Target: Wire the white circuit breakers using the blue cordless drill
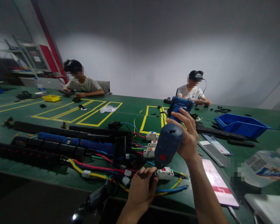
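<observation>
While the green table (130, 109) carries long black cable tracks (60, 140) and coloured wiring, a blue cordless driver (169, 141) is gripped by the right hand (189, 137), fingers wrapped tight round its handle, nose pointed down, apparently to bear on a terminal. A white circuit breaker (165, 173) at the table's near edge is pinched steady by the left hand (141, 186). Loose wires (172, 188) crowd it; a phone (218, 183) lies just right.

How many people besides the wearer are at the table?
2: one person seated at the far left side, another person at the far side behind the blue drill.
</observation>
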Demonstrator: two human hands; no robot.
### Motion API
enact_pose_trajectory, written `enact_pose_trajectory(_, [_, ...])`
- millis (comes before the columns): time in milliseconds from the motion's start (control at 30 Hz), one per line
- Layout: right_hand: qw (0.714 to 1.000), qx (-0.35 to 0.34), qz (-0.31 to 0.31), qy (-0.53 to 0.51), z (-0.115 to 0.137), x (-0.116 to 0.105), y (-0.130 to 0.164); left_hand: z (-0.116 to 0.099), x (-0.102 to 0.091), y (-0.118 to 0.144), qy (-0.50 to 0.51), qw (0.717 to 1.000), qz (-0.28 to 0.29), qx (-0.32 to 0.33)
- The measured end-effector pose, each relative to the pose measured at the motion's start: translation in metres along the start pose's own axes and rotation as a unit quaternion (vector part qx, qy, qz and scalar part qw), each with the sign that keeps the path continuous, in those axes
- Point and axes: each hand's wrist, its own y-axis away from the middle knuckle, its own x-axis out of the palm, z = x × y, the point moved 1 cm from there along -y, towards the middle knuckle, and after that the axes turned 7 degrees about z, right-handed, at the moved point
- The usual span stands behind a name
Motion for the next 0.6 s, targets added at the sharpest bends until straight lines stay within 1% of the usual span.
enact_pose_trajectory(267, [1.0, -0.02, 0.012, 0.02, 0.0016, 0.0005, -0.0016, 0.0, -0.0005, -0.001, 0.02, 1.0, 0.015, -0.009])
enact_pose_trajectory(600, [0.996, -0.051, 0.02, 0.074, 0.0041, -0.0002, 0.0011, 0.0042, 0.0049, 0.0025, 0.039, 0.999, 0.004, 0.004])
